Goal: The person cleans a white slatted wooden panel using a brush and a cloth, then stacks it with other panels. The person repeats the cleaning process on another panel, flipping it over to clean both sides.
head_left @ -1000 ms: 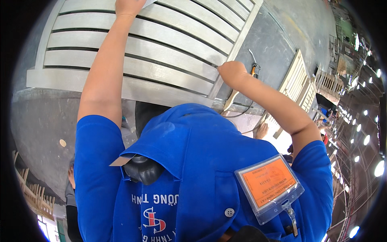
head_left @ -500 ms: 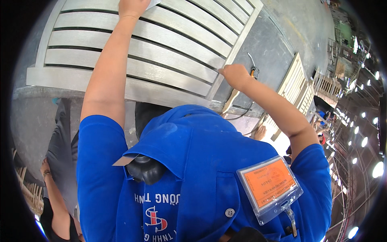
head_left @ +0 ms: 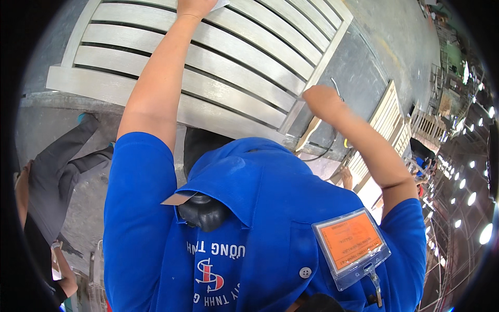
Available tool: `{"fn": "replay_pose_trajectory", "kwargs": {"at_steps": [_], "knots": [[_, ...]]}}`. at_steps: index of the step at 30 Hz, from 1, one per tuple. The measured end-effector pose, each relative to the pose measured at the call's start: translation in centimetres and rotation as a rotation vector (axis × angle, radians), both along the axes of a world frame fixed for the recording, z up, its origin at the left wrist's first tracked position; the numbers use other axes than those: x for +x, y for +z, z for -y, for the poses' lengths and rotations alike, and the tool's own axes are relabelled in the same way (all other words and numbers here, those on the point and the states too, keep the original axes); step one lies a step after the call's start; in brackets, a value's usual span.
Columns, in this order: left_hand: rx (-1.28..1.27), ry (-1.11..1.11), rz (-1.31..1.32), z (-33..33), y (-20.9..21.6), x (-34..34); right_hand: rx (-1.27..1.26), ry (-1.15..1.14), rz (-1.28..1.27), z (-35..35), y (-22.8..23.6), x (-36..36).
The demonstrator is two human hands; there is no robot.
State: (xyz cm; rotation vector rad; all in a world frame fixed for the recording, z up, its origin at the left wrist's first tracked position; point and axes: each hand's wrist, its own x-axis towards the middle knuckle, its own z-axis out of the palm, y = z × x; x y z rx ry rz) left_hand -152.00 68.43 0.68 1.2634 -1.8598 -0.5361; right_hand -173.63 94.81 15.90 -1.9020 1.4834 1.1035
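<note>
A pale grey slatted wooden panel [head_left: 244,82] lies in front of me on a dark work surface. My left hand [head_left: 195,7] is on its slats at the top edge of the view, the fingers mostly cut off. A pale folded sheet [head_left: 221,4] sticks out from under that hand. At the panel's right side rail [head_left: 296,112], my right hand [head_left: 322,101] is closed, slightly blurred. Its fingertips are at the rail's edge, and whatever they hold is hidden.
Right of the panel, a wooden-handled tool [head_left: 309,133] and a dark cable [head_left: 332,148] lie on the surface [head_left: 358,67]. More slatted panels [head_left: 379,122] stand farther right, near another person's hand [head_left: 346,178]. At left is a person in grey trousers [head_left: 57,187].
The panel and both my arms appear shifted right and slightly down in the view. My right hand stays by the rail, its fist more turned. The person at left shows in a different pose.
</note>
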Motion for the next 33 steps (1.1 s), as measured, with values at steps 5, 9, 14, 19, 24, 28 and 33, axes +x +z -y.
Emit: {"fn": "replay_pose_trajectory", "kwargs": {"at_steps": [5, 9, 14, 19, 24, 28, 33], "knots": [[-0.007, -0.072, 0.013, 0.8, -1.2, -0.1, -0.215, -0.030, 0.270, -2.3, 3.0, -1.4], [0.148, -0.121, -0.273, 0.5, -0.3, 1.2, -0.316, -0.109, 0.480, -6.4, -0.9, -0.5], [0.115, -0.052, -0.327, -6.4, 4.7, 9.4, -0.458, -0.066, 0.437, -11.1, -3.9, -1.8], [0.397, 0.282, -0.438, -14.7, 8.8, 20.6, -0.363, -0.047, 0.279, -10.4, -3.5, -0.2], [0.569, 0.490, -0.044, -20.8, 7.5, 26.1, -0.079, 0.096, 0.047, -6.5, -2.6, 2.5], [1.094, 0.265, -0.026, -25.6, 5.5, 25.5, 0.014, 0.006, 0.012, -5.7, -2.0, 2.8], [1.246, 0.121, -0.294, -27.5, 1.9, 18.4, 0.008, 0.088, 0.089, -5.8, -2.6, 2.9]]}}
